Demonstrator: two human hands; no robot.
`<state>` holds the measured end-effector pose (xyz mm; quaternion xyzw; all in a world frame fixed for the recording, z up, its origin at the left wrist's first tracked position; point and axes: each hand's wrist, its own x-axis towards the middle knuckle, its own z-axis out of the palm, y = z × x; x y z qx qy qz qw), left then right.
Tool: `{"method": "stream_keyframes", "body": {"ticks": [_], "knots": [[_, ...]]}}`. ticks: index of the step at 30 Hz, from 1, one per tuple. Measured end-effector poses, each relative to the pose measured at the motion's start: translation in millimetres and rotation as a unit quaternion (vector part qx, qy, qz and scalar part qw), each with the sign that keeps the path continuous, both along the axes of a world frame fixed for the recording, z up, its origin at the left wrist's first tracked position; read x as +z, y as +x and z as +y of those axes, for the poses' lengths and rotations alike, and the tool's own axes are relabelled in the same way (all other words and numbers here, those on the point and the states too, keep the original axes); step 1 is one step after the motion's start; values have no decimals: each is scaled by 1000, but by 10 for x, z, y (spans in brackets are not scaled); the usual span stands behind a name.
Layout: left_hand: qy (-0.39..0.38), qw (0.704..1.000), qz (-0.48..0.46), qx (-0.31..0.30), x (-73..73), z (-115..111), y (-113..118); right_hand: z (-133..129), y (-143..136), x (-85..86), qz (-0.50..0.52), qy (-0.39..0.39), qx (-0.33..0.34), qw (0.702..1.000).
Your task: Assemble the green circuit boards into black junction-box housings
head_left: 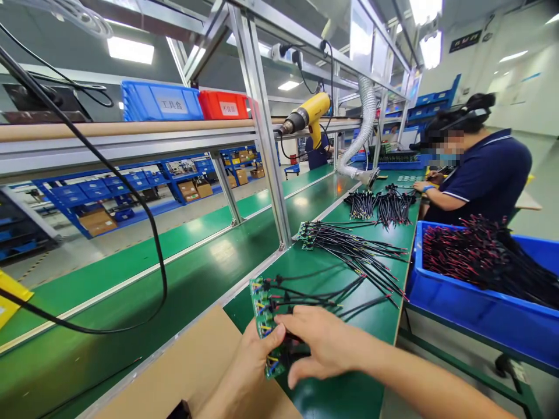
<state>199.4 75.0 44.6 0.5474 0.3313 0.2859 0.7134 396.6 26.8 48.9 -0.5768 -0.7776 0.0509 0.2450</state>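
My left hand (251,358) grips the near end of a green circuit board strip (261,308), its thumb pressed on the face. Yellow and blue wires show on the board, and black cables (336,291) run from it to the right across the bench. My right hand (325,337) is closed around the black cables close to the board, index finger against the board's edge and thumb lower down. Its fingers partly hide the cable ends. Just beyond lie more green boards (307,235) with black cables (358,250) fanned out, their tips red and yellow.
A cardboard sheet (187,361) lies under my left forearm. Bundled black cables (379,205) rest farther along the green bench (323,401). A blue bin (471,297) of red-tipped cables stands right. A yellow heat gun (312,113) hangs above. Another person (484,163) works beyond the bin.
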Motion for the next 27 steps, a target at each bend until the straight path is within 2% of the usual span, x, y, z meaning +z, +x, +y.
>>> {"method": "stream_keyframes", "body": {"ticks": [1, 2, 4, 6, 9, 11, 13, 15, 17, 20, 22, 24, 25, 27], "knots": [[-27, 999, 11, 17, -15, -41, 14, 121, 131, 94, -25, -36, 7, 999], [-44, 998, 22, 36, -31, -77, -7, 279, 325, 190, -31, -40, -26, 998], [-53, 996, 32, 57, -55, -129, -110, 645, 810, 343, -40, -38, -111, 992], [-46, 997, 16, 55, -73, -151, -230, 972, 1269, 390, -57, -47, -197, 978], [-32, 999, 3, 21, -107, -114, -377, 1234, 1673, 248, -82, -66, -292, 951], [-17, 1000, 11, 1, -105, -49, -468, 1250, 1765, 66, -100, -73, -319, 940], [18, 999, 25, -18, -34, 17, -565, 1165, 1783, -134, -118, -76, -321, 936], [92, 994, 43, -26, 139, 62, -649, 1005, 1773, -315, -135, -76, -308, 939], [204, 977, 64, -29, 397, 84, -696, 795, 1755, -437, -147, -78, -286, 944], [388, 913, 96, -81, 816, 88, -705, 441, 1684, -421, -151, -97, -246, 953], [504, 851, 97, -115, 1026, 74, -704, 209, 1549, -251, -143, -110, -209, 961], [596, 787, 102, -120, 1150, 41, -716, 4, 1305, 14, -97, -98, -133, 981], [630, 761, 109, -115, 1184, 19, -727, -79, 1142, 162, -27, -71, -62, 995], [665, 731, 115, -95, 1217, -34, -757, -186, 766, 435, 113, -28, 75, 990]]}}
